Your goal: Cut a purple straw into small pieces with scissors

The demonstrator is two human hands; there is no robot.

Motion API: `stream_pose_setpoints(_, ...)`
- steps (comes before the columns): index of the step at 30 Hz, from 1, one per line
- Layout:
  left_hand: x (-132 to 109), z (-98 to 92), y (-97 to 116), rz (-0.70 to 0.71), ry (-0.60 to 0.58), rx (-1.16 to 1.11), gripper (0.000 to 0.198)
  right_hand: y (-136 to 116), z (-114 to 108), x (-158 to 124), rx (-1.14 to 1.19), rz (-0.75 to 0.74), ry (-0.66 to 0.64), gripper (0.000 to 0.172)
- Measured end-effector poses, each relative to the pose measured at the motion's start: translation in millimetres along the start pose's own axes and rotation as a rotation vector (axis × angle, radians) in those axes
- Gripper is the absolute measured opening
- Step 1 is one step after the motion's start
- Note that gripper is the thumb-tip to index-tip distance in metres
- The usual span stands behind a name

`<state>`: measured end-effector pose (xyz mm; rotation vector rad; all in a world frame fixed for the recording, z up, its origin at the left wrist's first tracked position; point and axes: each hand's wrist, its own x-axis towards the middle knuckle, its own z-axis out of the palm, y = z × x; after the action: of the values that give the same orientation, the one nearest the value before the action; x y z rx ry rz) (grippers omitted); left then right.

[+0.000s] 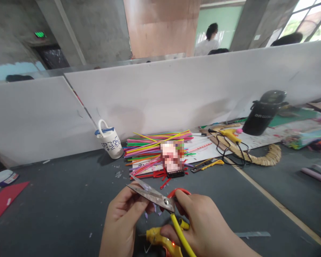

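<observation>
Yellow glue gun: just below the right hand (200,214), its nozzle toward the left wrist and its red light lit; likely hot, so keep that wrist off the tip.
Scissors: gripped by the right hand, fingers around the handles, one red and one yellow; the blades (152,194) stand parted, pointing left across the left fingertips. Short, slow snips near the pivot would suit small pieces best.
Left hand: fingertips drawn together under the blades; I cannot tell what they hold. Tucking them back from the cutting line would be safer.
Purple scraps: just under the blades, between the two hands; steadying a piece close to the cut should keep the edge clean.
Worktop (69,200): dark, bare left of the left hand, useful for catching offcuts.
Pipe cleaners (149,148): a mixed-colour heap beyond both hands.
Utility knife (214,163): beyond the right hand.
Mug (113,144): farther off, beyond the left hand.
</observation>
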<state>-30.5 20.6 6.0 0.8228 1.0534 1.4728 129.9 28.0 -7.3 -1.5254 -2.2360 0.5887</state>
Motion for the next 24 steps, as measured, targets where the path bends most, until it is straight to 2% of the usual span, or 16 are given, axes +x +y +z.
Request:
stream_pose_setpoints(7,-2.2,2.1,2.3,-0.013,0.003,0.029,0.006,7.7,1.7,0.8,0.008,-0.010,0.027,0.041)
stream_pose_setpoints(13,-0.9,1.0,3.0,-0.012,-0.016,0.063,0.003,3.9,-6.7,1.6,0.314,0.010,-0.012,0.027)
stream_pose_setpoints(17,2.7,-1.3,-2.9,-0.203,-0.183,0.082,0.006,2.2,-10.9,3.7,0.631,0.005,-0.015,0.008)
stream_pose_setpoints(20,3.8,-1.0,-12.0,-0.354,-0.332,0.102,0.008,3.4,-14.9,7.6,0.752,0.024,-0.035,0.003)
stream_pose_setpoints(24,3.7,0.5,-21.8,-0.460,-0.390,0.058,0.010,6.5,-18.6,12.4,0.842,0.027,-0.123,0.002)
